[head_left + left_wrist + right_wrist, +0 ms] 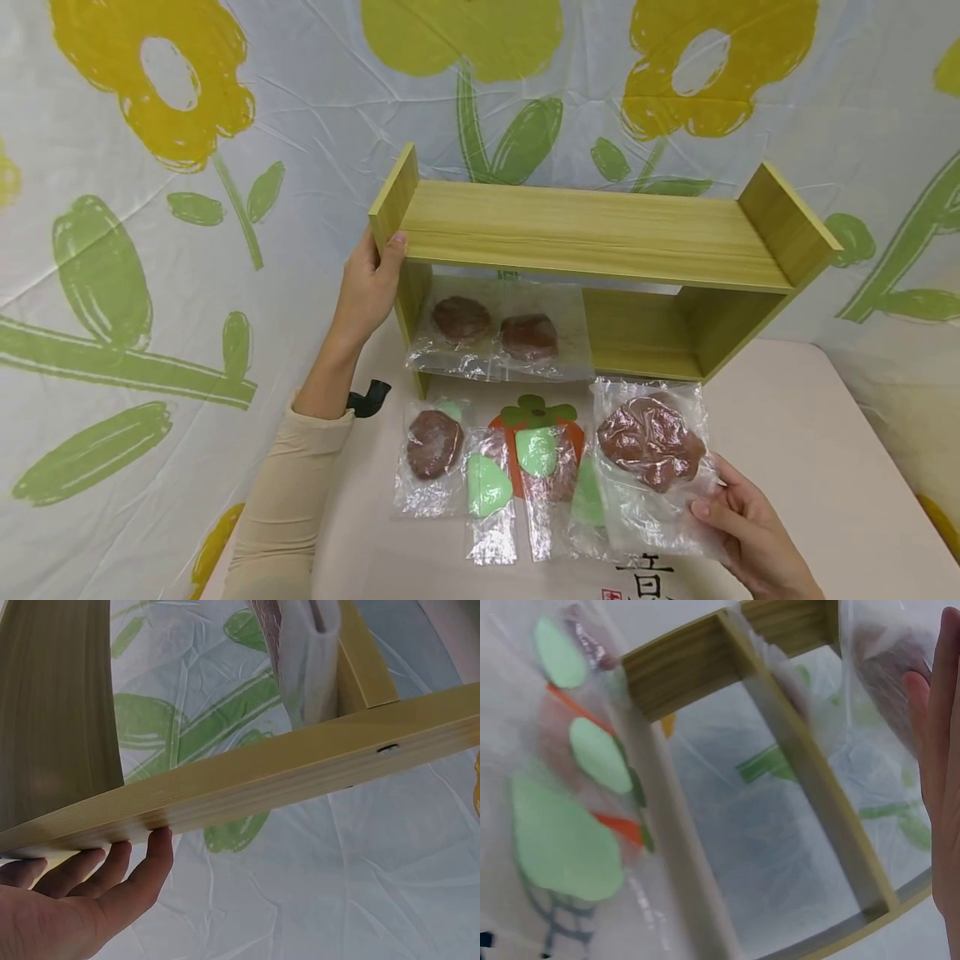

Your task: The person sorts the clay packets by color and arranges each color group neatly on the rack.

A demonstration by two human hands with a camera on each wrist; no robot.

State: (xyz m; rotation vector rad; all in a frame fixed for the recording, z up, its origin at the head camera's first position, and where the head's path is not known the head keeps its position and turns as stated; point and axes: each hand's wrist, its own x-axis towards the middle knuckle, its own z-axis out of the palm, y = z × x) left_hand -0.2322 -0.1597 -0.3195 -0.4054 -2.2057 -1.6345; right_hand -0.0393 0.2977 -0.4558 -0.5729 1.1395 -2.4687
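A small wooden shelf (592,233) with tall side panels stands on the table. My left hand (367,287) grips its left side panel, thumb at the front edge; in the left wrist view, fingertips (160,841) press the panel's outer face. Between thumb and fingers, my right hand (757,533) pinches a clear plastic bag (652,450) containing a brown, lobed flat piece, held in front of the shelf's lower right. Two clear bags with brown round pieces, one left (461,321) and one beside it (529,336), sit side by side on the lower board.
Several more clear bags lie on the table before the shelf, one with a brown piece (435,446), others with green pieces (487,487). An orange print (573,433) shows on the tabletop beneath. Behind the shelf hangs a flowered cloth (300,100).
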